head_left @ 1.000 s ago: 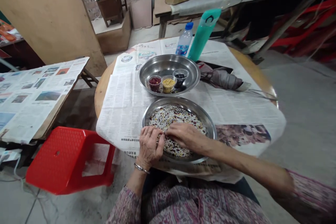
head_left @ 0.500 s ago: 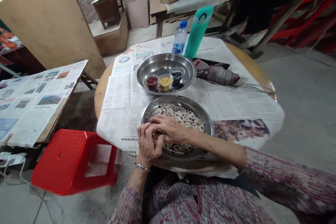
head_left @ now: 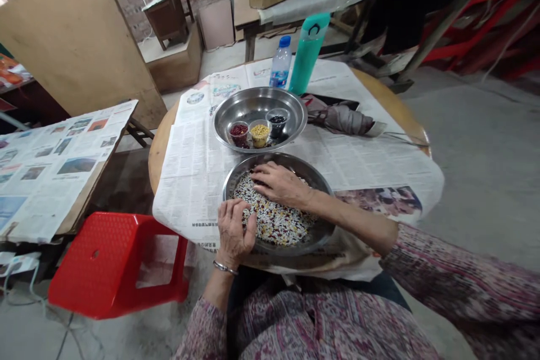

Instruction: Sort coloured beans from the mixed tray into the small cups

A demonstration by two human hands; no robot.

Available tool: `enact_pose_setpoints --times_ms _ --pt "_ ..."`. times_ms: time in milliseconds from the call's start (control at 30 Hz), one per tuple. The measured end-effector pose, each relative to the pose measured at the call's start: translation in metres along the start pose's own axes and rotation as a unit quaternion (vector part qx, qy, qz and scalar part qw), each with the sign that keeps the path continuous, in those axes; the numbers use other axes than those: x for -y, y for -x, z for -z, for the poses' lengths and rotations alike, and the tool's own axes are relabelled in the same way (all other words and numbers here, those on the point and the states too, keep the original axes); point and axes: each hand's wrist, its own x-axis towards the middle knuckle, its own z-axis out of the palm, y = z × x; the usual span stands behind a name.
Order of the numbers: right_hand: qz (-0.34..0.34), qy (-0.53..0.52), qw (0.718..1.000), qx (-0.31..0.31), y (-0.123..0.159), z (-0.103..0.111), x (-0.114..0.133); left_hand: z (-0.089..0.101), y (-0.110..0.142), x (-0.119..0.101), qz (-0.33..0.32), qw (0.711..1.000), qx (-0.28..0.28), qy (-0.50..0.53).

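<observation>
In front of me stands a steel basin (head_left: pixel 323 180) holding a spread mix of white grains and red, yellow and dark beans (head_left: pixel 278 219). My left hand (head_left: pixel 235 230) rests over its left rim, fingers apart, thumb toward the mix. Inside the basin my right hand (head_left: pixel 280 183) lies over the far part of the grains, fingers stretched and spread; nothing shows in its grasp. A second steel basin (head_left: pixel 257 98) behind holds three clear cups: one of red beans (head_left: pixel 239 134), one of yellow beans (head_left: pixel 260 134) and one of black beans (head_left: pixel 278 121).
Newspaper (head_left: pixel 185 180) covers the round table. At the back stand a water bottle (head_left: pixel 280 63) and a teal bottle (head_left: pixel 309 56), with a folded grey umbrella (head_left: pixel 341 118) to the right. A red stool (head_left: pixel 97 259) and a newspaper-covered table (head_left: pixel 67 163) are on the left.
My right hand has moved away from my left hand to the far part of the near basin, its fingers spreading over the grains. My left hand stays at the left rim.
</observation>
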Motion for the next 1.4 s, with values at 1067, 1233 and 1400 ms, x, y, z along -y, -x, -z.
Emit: enact_pose_setpoints --times_ms 1067,1233,1400 --pt "-0.096 0.024 0.995 0.019 0.054 0.007 0.019 -0.001 0.0 0.0 0.013 0.999 0.029 -0.016" --pt "-0.017 -0.09 0.994 0.058 0.051 -0.007 0.057 -0.001 0.002 0.001 0.019 1.0 0.005 -0.003" --pt "0.07 -0.075 0.993 0.055 0.04 -0.016 0.073 -0.001 0.003 0.003 0.018 1.0 -0.02 0.008"
